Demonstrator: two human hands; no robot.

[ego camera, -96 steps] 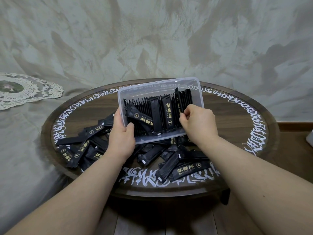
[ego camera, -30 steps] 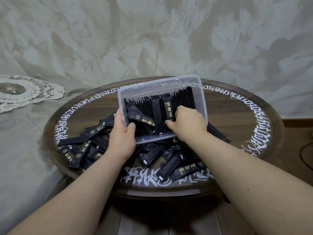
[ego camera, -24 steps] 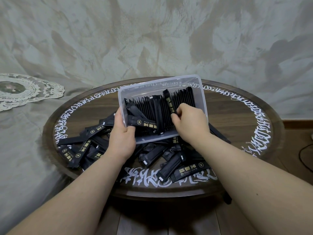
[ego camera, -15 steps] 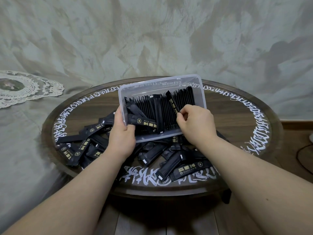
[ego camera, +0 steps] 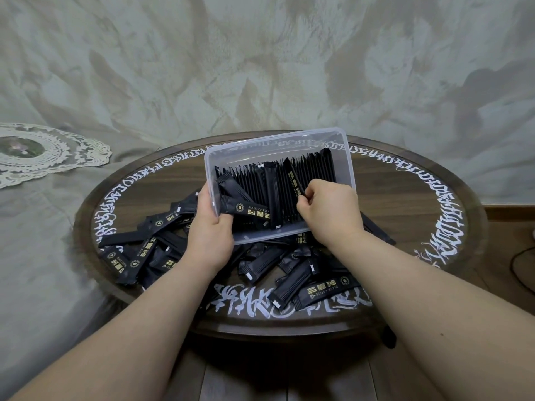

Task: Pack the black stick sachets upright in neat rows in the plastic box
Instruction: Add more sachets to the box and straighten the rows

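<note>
**A:** Sachets [ego camera: 307, 180] stand in a packed row inside the box [ego camera: 278, 140], which is tilted up over the desk [ego camera: 434, 209]. How will they handle?

**B:** Light, I'd judge, and thin. Each is a narrow foil stick, fairly stiff along its length but easy to crease, and the film looks slick. Best taken near the top seal or mid-length, pinched flat between thumb and finger.

**A:** What are the hands doing?

**B:** The left hand [ego camera: 208, 227] holds the box by its near left corner, thumb inside the wall pressing on a lying sachet [ego camera: 249, 211]. The right hand [ego camera: 327, 209] has its grip pinched on one leaning sachet [ego camera: 292, 178] in the row, fingers curled round it.

**A:** Counts?

**B:** One box, two hands. In the box, roughly thirty stand on edge; the tops crowd too tightly to count surely. About three more lie slanted or flat at the left end, and one stands face-on.

**A:** And outside it?

**B:** A loose heap [ego camera: 292, 282] lies on the desk under and before the box, perhaps twenty-odd, many hidden. A lace doily [ego camera: 52, 151] sits well apart at the left.
</note>
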